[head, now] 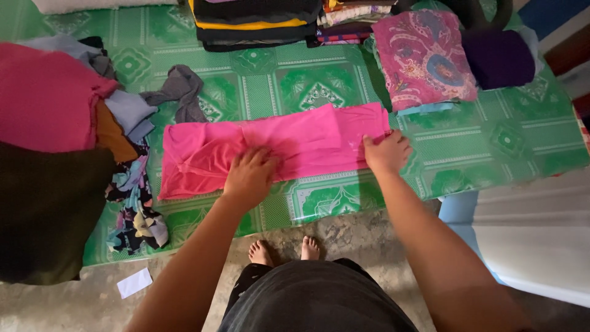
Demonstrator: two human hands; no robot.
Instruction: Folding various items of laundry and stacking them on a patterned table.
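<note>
The pink garment [276, 150] lies flat in a long strip across the green patterned mat [491, 147], near its front edge. The left hand [249, 177] presses on its middle with spread fingers. The right hand [387, 152] pinches its right end. A pile of unfolded clothes [61, 123] lies at the left.

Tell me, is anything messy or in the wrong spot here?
Yes. A white slip of paper lies on the bare floor, off the green mat. A grey cloth sits crumpled by itself, unlike the folded stacks behind the pink garment.
</note>
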